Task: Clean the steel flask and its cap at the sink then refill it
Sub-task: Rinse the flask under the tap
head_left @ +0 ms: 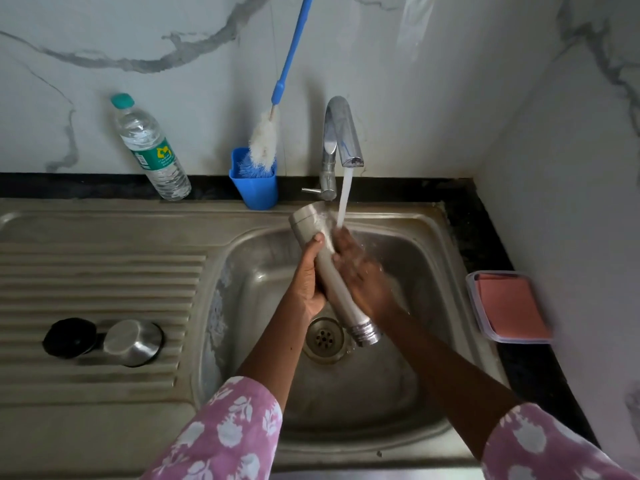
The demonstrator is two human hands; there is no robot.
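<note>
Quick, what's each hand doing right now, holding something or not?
Left hand: closed around the steel flask.
Right hand: on the flask under the running water, blurred; whether it holds cannot be told.

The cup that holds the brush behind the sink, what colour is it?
Blue. The cup shows best in the head view, left of the tap.

A single head-worn camera looks steeply down, close above the sink (pixel 398 403)

On my right sat a clear tub (pixel 471 296) holding a pink cloth (pixel 509 306). Against the wall stood a blue cup (pixel 259 192) and a plastic bottle (pixel 152 150).
</note>
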